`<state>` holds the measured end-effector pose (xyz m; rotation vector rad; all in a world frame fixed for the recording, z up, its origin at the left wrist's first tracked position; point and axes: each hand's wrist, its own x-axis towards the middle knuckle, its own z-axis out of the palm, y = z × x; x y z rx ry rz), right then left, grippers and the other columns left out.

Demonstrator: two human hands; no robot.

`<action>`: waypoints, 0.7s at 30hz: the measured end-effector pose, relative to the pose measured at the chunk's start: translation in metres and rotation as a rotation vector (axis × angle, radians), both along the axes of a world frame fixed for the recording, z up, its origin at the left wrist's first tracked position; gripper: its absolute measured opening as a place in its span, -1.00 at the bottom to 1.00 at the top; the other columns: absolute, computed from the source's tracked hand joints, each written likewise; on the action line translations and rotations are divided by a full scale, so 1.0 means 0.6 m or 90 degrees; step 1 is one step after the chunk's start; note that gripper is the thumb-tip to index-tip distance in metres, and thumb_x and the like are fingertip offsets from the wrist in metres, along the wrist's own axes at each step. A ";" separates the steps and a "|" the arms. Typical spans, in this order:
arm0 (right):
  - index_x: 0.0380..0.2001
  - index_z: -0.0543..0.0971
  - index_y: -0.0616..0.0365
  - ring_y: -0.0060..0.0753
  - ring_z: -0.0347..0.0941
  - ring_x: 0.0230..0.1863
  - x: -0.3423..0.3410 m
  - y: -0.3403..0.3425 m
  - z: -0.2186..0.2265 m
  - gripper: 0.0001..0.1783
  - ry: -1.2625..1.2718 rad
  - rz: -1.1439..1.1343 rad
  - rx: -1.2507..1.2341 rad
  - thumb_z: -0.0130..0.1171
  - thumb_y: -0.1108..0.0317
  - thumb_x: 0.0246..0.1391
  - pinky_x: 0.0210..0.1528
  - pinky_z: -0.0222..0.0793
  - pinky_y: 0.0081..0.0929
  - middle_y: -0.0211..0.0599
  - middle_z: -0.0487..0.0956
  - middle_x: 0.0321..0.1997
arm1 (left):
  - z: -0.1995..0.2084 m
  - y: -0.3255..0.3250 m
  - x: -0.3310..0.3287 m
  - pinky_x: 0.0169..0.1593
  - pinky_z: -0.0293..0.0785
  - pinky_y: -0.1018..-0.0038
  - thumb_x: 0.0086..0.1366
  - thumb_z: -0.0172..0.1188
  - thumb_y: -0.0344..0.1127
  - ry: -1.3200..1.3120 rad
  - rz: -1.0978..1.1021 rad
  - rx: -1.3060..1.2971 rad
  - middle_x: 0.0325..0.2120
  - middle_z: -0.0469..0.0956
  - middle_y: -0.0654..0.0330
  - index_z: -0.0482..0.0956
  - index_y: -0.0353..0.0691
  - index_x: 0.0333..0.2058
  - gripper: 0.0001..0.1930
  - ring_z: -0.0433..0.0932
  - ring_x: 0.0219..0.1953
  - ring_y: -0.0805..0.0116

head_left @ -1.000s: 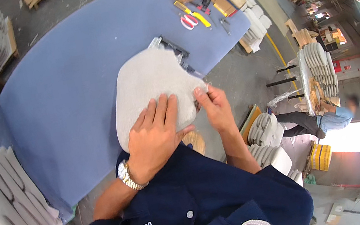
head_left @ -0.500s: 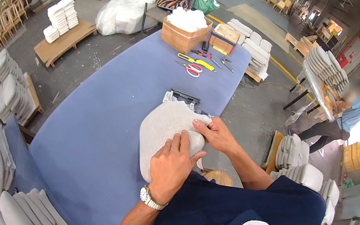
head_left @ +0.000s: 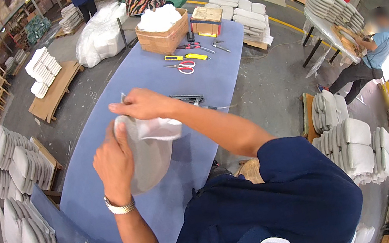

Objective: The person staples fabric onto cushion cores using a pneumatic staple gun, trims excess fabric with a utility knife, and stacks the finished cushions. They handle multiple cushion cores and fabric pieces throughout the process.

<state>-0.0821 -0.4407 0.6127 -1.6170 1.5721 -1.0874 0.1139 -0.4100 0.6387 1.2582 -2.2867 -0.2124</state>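
Observation:
A light grey fabric seat cushion (head_left: 151,164) is tilted up over the blue-covered table (head_left: 88,163), a loose white flap showing on its side. My left hand (head_left: 115,167) is closed on the cushion's left edge, thumb pointing up along it. At the upper corner, my right hand (head_left: 142,104) pinches the edge of the cover, its forearm crossing above the table. Just beyond that forearm lies a dark staple gun (head_left: 187,100), partly hidden. Red-handled scissors (head_left: 186,67) and a yellow utility knife (head_left: 193,56) lie farther along the table.
A cardboard box of white stuffing (head_left: 164,36) and a smaller box (head_left: 207,20) stand at the table's far end, near pliers (head_left: 220,46). Stacked grey cushions (head_left: 16,160) line the left side; more cushions (head_left: 347,146) stand at right. Another person (head_left: 374,50) works at a table there.
The cushion has been lifted off the table, tilted and carried left. My right hand has moved left and up to its upper corner; my left hand now grips its side instead of pressing flat.

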 end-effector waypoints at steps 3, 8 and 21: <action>-0.62 0.52 0.37 -0.35 0.28 -0.54 0.005 -0.034 0.025 -0.22 0.032 0.026 0.039 0.18 -0.27 0.25 -0.48 0.19 -0.17 -0.14 0.41 -0.64 | 0.014 -0.027 -0.009 -0.21 0.51 -0.08 0.60 -0.21 0.14 -0.013 0.007 0.022 -0.39 0.69 -0.17 0.64 -0.17 0.02 -0.44 0.66 -0.29 -0.27; -0.41 0.72 0.24 0.07 0.64 -0.25 0.060 -0.164 -0.015 -0.47 0.213 0.073 -0.078 0.18 -0.09 0.24 -0.17 0.52 -0.11 0.03 0.70 -0.34 | 0.003 -0.077 0.020 -0.13 0.46 -0.09 0.61 -0.20 0.09 -0.023 0.068 -0.012 -0.29 0.66 -0.24 0.66 -0.24 -0.04 -0.44 0.61 -0.19 -0.34; -0.05 0.72 0.22 0.20 0.55 0.21 0.109 -0.246 0.028 -0.50 0.176 0.028 0.134 0.10 0.08 0.12 0.26 0.46 -0.11 0.11 0.64 0.15 | 0.006 -0.204 0.057 0.15 0.40 0.28 0.54 -0.19 0.36 0.198 0.160 0.337 -0.28 0.66 -0.09 0.58 -0.66 -0.17 -0.09 0.50 -0.13 0.24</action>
